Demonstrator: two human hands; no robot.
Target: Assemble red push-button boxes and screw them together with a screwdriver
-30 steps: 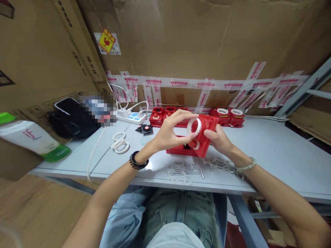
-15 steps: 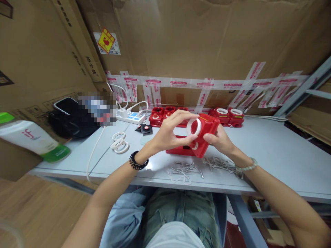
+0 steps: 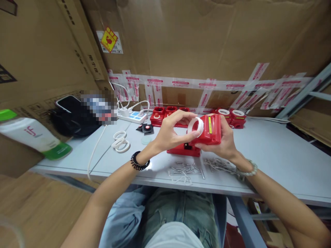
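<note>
My right hand (image 3: 224, 143) grips a red plastic housing (image 3: 207, 132) with a yellow label on its side, lifted above the table. The thumb and fingers of my left hand (image 3: 173, 131) close round a white ring (image 3: 196, 127) at the left end of that housing. The ring touches the housing; how deep it sits is hidden. Below them on the table lies another red part (image 3: 183, 150), partly covered by my hands. Several small screws (image 3: 186, 168) are scattered in front of it, beside a heap of thin wire-like pieces (image 3: 219, 164).
Loose white rings (image 3: 120, 144) lie to the left, near black square parts (image 3: 146, 128). Several red housings (image 3: 157, 117) line the back, two at right with white rings (image 3: 237, 113). A power strip (image 3: 133, 116), black bag (image 3: 73, 119) and bottle (image 3: 36, 134) are at left.
The red housing has been turned in my right hand, so its yellow-labelled side now faces me. My left hand stays at the white ring.
</note>
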